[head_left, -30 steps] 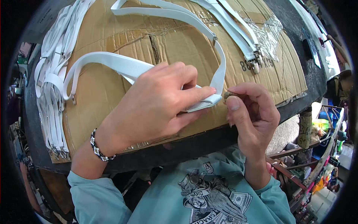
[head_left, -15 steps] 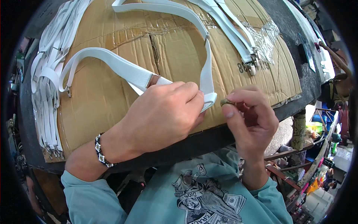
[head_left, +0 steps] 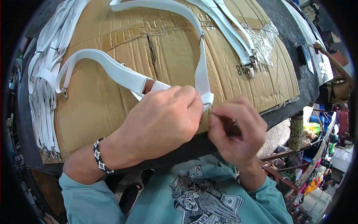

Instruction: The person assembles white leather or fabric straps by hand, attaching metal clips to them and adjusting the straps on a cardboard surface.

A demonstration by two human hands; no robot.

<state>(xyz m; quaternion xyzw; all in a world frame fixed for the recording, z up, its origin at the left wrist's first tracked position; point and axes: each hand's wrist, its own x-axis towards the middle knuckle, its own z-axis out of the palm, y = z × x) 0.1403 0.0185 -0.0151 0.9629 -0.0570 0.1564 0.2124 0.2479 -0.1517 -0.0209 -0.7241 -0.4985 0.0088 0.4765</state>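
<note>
Your left hand is pressing down near the front edge of the cardboard, fingers curled tight and pinching the folded end of the white strap. The strap is looping from that end up toward the far edge and back down the middle of the cardboard, with its other end trailing toward the left edge.

Your right hand is sitting just beside the left, at the front edge of the surface, fingers bunched narrow right at the strap end. Can't tell what they're gripping; it's blurred.

A stack of straps is lying along the left edge of the cardboard. More straps with metal clips are lying toward the far right corner, next to a clear plastic bag.
</note>
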